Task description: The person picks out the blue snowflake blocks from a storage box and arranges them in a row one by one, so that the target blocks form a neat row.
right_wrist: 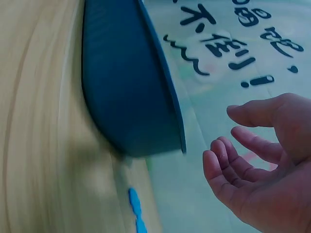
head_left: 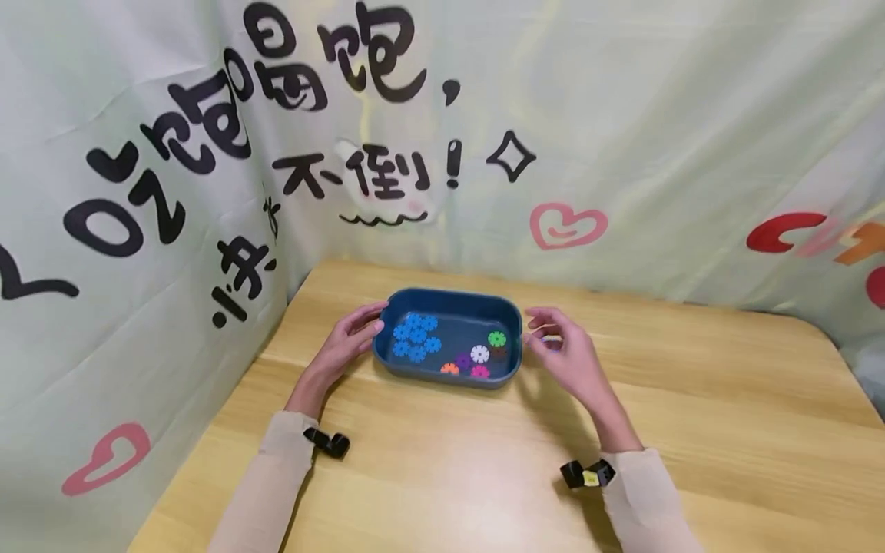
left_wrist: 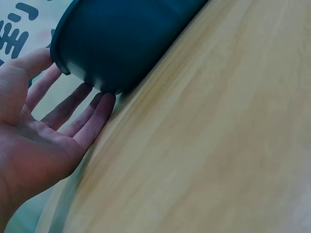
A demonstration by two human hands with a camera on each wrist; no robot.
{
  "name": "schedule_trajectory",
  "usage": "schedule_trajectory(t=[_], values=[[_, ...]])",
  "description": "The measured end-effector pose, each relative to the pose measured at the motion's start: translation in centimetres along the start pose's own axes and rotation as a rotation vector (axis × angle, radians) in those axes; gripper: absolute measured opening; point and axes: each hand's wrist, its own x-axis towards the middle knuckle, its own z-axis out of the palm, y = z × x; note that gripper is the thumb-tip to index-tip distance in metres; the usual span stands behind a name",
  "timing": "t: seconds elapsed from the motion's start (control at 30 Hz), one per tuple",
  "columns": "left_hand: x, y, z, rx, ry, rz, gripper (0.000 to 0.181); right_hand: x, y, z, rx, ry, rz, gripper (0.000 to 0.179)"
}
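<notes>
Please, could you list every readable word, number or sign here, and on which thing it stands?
"吃饱喝饱,", on the cloth backdrop.
"不倒!", lower, same cloth.
"快", same cloth; the neighbouring folded character is unclear.
Signs: pink hearts, star, wavy underline, same cloth.
Red marks at right: unclear.
Yellow patch, right wrist camera: too small to read.

The person's left hand (head_left: 346, 338) is at the left end of the dark-blue, round-cornered rectangular plastic tray (head_left: 449, 303), thumb at its rim, the fingers nearly straight with fingertips (left_wrist: 105, 103) against its end wall. The right hand (head_left: 570, 353) hangs just beside the tray's right end, apart from it, fingers loosely curled, thumb clear of them. Both forearms, in long pale beige sleeves (head_left: 650, 495), reach in from the tray's near side.
</notes>
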Motion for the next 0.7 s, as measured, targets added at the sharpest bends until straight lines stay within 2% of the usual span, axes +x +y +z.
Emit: schedule_trajectory(t=[0.1, 0.3, 0.47, 0.7], values=[[-0.6, -0.5, 0.0, -0.012, -0.01, 0.0, 0.052, -0.1, -0.6, 1.4, 0.021, -0.03, -0.003, 0.033], [0.2, -0.3, -0.1, -0.008, -0.014, 0.031, 0.051, 1.7, -2.2, 3.9, 0.003, -0.083, -0.038, 0.035], [-0.2, -0.4, -0.2, 0.0, -0.009, 0.009, 0.053, 3.3, -3.0, 5.9, -0.023, -0.15, 0.024, 0.036], [0.3, -0.3, -0.3, -0.017, -0.003, 0.006, 0.052, 5.6, -2.9, 8.6, -0.129, -0.23, 0.117, 0.032]])
